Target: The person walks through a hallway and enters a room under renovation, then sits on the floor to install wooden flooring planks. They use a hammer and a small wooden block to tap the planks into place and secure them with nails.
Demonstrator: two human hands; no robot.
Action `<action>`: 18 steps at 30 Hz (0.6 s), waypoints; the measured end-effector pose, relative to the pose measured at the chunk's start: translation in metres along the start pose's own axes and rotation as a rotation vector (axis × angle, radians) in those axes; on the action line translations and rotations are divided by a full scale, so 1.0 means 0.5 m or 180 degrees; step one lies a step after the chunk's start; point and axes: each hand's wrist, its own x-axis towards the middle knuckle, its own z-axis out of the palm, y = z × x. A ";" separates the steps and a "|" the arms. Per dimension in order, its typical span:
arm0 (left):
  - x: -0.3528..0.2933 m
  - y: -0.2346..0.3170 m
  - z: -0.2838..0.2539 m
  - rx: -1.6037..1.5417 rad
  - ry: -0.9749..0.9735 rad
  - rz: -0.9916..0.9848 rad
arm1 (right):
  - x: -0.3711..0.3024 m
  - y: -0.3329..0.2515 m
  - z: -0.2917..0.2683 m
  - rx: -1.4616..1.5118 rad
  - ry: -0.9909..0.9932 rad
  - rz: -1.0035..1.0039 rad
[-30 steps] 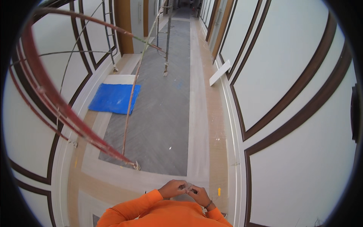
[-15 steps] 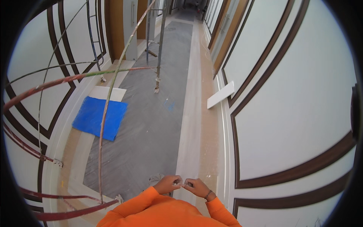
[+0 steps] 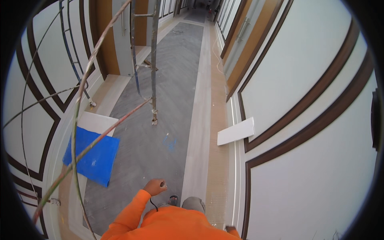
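My left hand [image 3: 155, 186] is held in front of my body, over the grey floor covering, with its fingers curled closed. Something small and pale may show at its fingertips; I cannot make out what it is. A thin dark cord [image 3: 152, 205] hangs in a curve below that wrist, against my orange top. Low by my right side, near the wall, only a bit of my right hand [image 3: 231, 229] shows beyond the orange sleeve. Its fingers are hidden.
Paint-splashed scaffold poles [image 3: 154, 72] rise ahead and cross on the left. A blue sheet [image 3: 94, 158] lies over a white board [image 3: 97, 122] by the left wall. Another white board [image 3: 236, 131] leans at the right wall. Grey covering [image 3: 160, 128] runs along the corridor floor.
My hands were together in front of me; now they are apart, the left moved left and the right down to my side. I have moved forward along the corridor, nearer the scaffold and boards.
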 end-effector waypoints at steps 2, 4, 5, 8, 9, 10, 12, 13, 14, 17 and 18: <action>0.148 0.013 -0.057 -0.0126 -0.0055 -0.0048 | -0.033 -0.090 -0.023 0.0510 -0.0379 0.0094; 0.286 -0.004 -0.100 -0.0384 -0.0048 -0.0148 | -0.025 -0.236 -0.072 0.0766 -0.0489 -0.0061; 0.347 -0.026 -0.112 -0.0335 -0.0062 -0.0296 | -0.016 -0.317 -0.101 0.0847 -0.0525 -0.0167; 0.532 -0.142 -0.119 -0.0382 -0.0040 -0.0822 | 0.050 -0.560 -0.214 0.0919 -0.0516 -0.0553; 0.577 -0.212 -0.112 -0.0502 0.0002 -0.1080 | 0.079 -0.645 -0.257 0.0895 -0.0507 -0.0691; 0.618 -0.274 -0.100 -0.0633 0.0041 -0.1337 | 0.105 -0.717 -0.307 0.0845 -0.0477 -0.0803; 0.648 -0.415 -0.100 0.0164 -0.0517 -0.1524 | 0.176 -0.856 -0.427 0.0536 -0.0334 -0.1147; 0.682 -0.439 -0.101 0.0229 -0.0761 -0.1685 | 0.241 -0.888 -0.520 0.0051 -0.0062 -0.1489; 0.722 -0.458 -0.098 -0.0382 -0.0711 -0.2253 | 0.299 -0.922 -0.621 -0.0726 0.0291 -0.1960; 0.791 -0.437 -0.142 -0.1603 -0.0205 -0.3554 | 0.361 -1.204 -0.927 -0.0187 0.1429 -0.2051; 0.790 -0.441 -0.177 -0.1578 -0.0061 -0.3587 | 0.297 -1.384 -1.019 0.0405 0.1612 -0.2166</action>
